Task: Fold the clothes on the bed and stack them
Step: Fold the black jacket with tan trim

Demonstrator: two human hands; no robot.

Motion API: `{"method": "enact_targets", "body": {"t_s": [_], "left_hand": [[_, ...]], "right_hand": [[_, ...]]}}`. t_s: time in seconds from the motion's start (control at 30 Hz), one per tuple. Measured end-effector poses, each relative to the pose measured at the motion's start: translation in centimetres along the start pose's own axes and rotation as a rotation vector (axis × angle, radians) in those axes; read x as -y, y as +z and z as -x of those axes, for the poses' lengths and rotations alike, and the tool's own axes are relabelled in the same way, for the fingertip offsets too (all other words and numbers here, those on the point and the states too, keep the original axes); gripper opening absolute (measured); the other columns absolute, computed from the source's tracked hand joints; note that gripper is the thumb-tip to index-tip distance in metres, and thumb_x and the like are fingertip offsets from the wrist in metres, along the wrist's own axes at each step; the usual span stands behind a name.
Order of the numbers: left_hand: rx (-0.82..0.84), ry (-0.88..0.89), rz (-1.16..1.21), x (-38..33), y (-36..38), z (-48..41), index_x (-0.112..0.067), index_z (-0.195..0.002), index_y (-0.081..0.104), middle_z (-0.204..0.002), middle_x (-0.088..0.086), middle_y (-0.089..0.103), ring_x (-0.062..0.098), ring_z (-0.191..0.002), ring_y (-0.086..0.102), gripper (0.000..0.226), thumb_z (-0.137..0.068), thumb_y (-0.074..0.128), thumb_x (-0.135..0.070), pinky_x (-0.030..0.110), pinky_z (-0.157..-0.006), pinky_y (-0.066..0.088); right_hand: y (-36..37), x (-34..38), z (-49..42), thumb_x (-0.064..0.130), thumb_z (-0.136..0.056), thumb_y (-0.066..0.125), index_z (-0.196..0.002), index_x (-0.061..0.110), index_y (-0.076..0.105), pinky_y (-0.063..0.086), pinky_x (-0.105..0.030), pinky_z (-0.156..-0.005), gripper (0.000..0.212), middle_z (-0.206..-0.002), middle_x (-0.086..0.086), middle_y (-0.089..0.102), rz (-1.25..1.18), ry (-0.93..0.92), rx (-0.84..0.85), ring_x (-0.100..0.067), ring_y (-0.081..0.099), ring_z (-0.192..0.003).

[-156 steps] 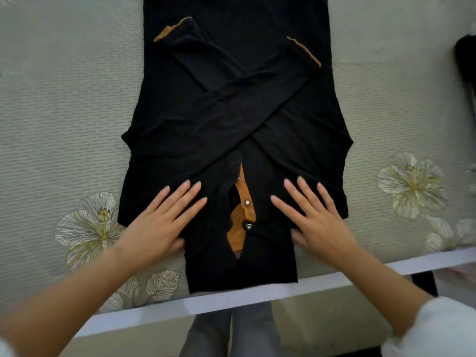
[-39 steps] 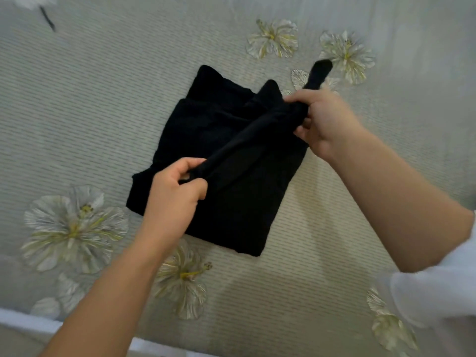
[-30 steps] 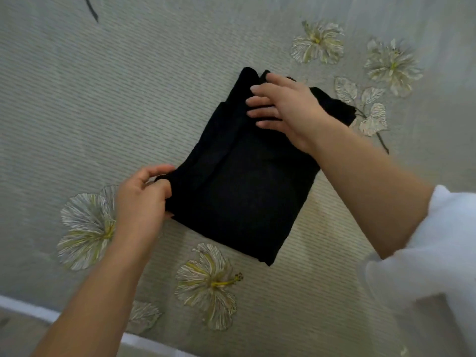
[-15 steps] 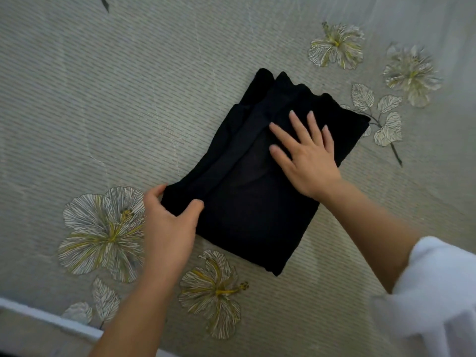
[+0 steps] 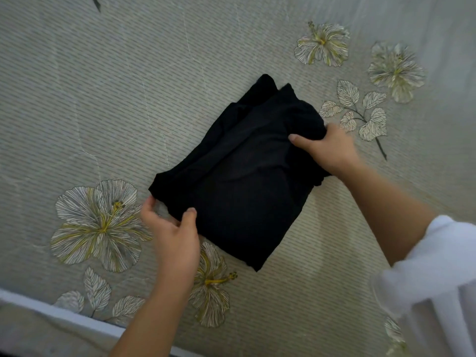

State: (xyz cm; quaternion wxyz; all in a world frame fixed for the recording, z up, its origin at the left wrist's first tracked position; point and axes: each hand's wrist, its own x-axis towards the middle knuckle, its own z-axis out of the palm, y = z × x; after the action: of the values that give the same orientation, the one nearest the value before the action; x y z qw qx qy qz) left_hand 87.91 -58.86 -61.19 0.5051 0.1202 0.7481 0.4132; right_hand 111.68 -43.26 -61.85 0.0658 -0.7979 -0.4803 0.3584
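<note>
Garment [image 5: 244,181], black, one piece: folded down to a compact rectangle. It lies askew on the bed [image 5: 103,99], on the patterned cover, with one corner pointing toward the near edge. Layers at the far end sit uneven, with two humps showing.

Left grip [image 5: 175,238], mine: closed on the near-left corner of the garment, thumb on top, fingers tucked under the edge.

Right grip [image 5: 327,148], mine: closed on the far-right side, thumb laid across the top, fingers curled round the bundle's edge. White sleeve [image 5: 438,266] pushed up the forearm.

Surroundings: flower print [image 5: 100,222] just beside the left grip; no other clothes and no stack in view.

Step in hand, as I judge it: folding of this piece is finished, and both grips are set for the lift to the stack.

Next move calls for raising both sides together and level, with support from beneath, so the slack far layers do not slide or fall open. Where the stack stands I cannot tell.
</note>
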Motion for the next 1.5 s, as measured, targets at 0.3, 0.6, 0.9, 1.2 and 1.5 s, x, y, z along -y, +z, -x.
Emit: {"method": "enact_targets", "body": {"t_s": [0.3,0.6,0.9,1.2,1.5], "left_hand": [[-0.078,0.399,-0.398,-1.6,-2.8,-2.9,-0.027,-0.137,0.027,-0.099,-0.004,0.051,-0.008,-0.085,0.054,0.043,-0.097,0.043,-0.024,0.03,-0.079,0.048],[0.034,0.799,-0.99,2.4,-1.8,1.0,-0.012,-0.145,0.029,-0.154,0.015,0.022,0.027,-0.145,0.015,0.054,-0.096,0.037,-0.034,0.044,-0.115,0.008],[0.045,0.703,-1.228,2.8,-1.6,-0.9,-0.018,-0.154,0.003,-0.16,0.012,-0.005,0.023,-0.147,-0.011,0.065,-0.098,0.02,-0.047,0.033,-0.115,-0.018],[0.108,0.819,-1.31,2.1,0.3,-1.4,-0.019,-0.154,0.01,-0.16,0.014,-0.006,0.028,-0.147,-0.013,0.065,-0.097,0.025,-0.045,0.041,-0.116,-0.013],[0.075,0.737,-1.31,2.4,0.2,-3.9,-0.032,-0.153,0.007,-0.161,0.005,-0.01,0.027,-0.146,-0.016,0.059,-0.098,0.022,-0.049,0.04,-0.116,-0.011]], "right_hand": [[-2.2,-8.0,9.7,0.055,-0.063,0.08,-0.1,0.017,0.062,0.052,-0.022,-0.064,0.056,-0.091,0.004,0.073,-0.064,0.266,0.459,-0.011,0.071,-0.08],[1.0,-5.0,7.2,0.036,-0.089,0.062,-0.131,0.027,0.052,0.038,-0.017,-0.079,0.044,-0.101,0.006,0.047,0.1,-0.329,-0.153,-0.008,0.049,-0.088],[1.1,-1.7,3.9,0.026,-0.096,0.048,-0.096,0.013,0.058,0.038,-0.032,-0.063,0.017,-0.067,0.004,0.055,0.177,-0.45,-0.319,-0.024,0.056,-0.068],[6.0,-1.4,9.0,0.027,-0.095,0.046,-0.138,0.006,0.042,0.03,-0.037,-0.108,0.048,-0.141,-0.01,0.048,0.232,-0.557,-0.129,-0.026,0.042,-0.132],[7.5,-3.0,8.3,0.044,-0.101,0.022,-0.151,0.038,0.016,-0.002,-0.049,-0.118,0.05,-0.161,0.008,0.012,0.576,-0.699,0.067,-0.014,-0.006,-0.148]]}}
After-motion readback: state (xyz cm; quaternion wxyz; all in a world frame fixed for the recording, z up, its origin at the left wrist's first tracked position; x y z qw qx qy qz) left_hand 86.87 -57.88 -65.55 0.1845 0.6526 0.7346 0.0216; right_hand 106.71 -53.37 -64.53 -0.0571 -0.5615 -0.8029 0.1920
